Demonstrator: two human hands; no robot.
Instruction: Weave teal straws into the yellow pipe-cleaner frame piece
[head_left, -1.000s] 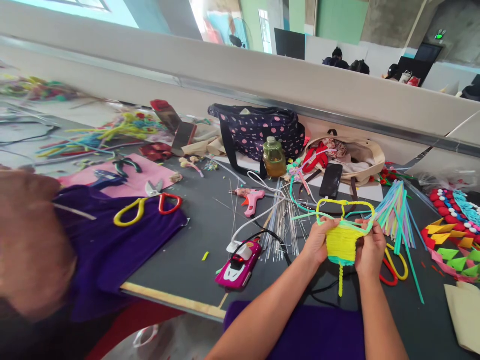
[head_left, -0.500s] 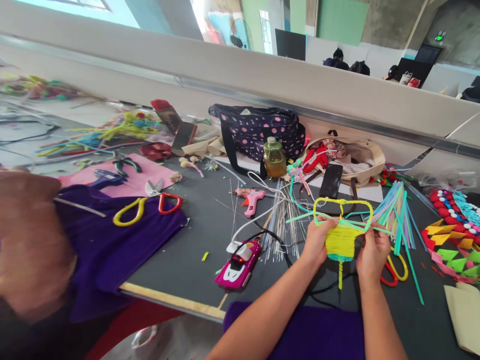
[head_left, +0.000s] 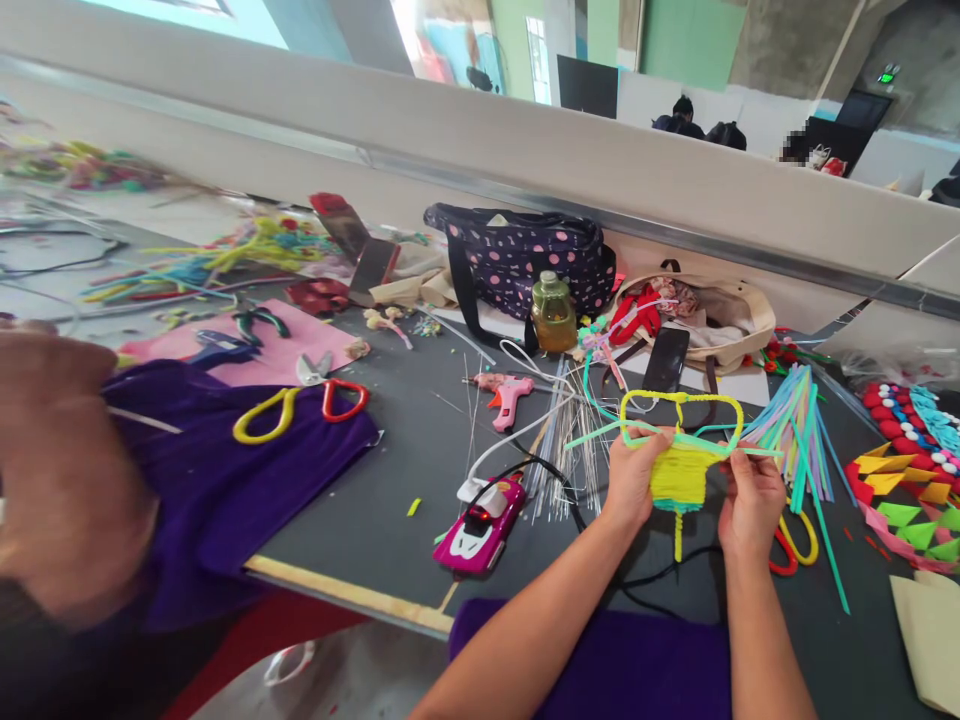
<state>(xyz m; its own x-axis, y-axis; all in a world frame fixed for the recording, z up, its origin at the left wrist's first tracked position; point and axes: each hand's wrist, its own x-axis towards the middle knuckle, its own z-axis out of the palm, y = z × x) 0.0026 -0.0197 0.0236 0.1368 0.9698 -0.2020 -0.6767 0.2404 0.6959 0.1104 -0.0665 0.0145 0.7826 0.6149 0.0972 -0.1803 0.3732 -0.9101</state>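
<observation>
Above the table I hold a yellow pipe-cleaner piece [head_left: 677, 476] with a wide loop on top, a wound body, a teal lower band and a twisted stem hanging down. My left hand [head_left: 632, 475] is closed on the left side of it, thumb at the upper edge. A mint-green pipe cleaner [head_left: 590, 434] runs across under the loop and sticks out on both sides. My right hand [head_left: 752, 500] pinches this green strand at the piece's right side. Behind my right wrist lie red-and-yellow-handled scissors [head_left: 804, 535], partly hidden.
A pink glue gun [head_left: 511, 393], thin wires [head_left: 574, 450] and a magenta car-shaped power strip [head_left: 480, 530] lie left of my hands. Pastel pipe cleaners [head_left: 799, 430] fan out at right. Behind stand a bottle [head_left: 553, 315] and a bag [head_left: 517, 255]. Another person's blurred arm [head_left: 67, 470] is at left.
My right hand has shifted slightly outward along the green pipe cleaner, which looks straighter on that side. The yellow piece has risen a little. The view has moved slightly.
</observation>
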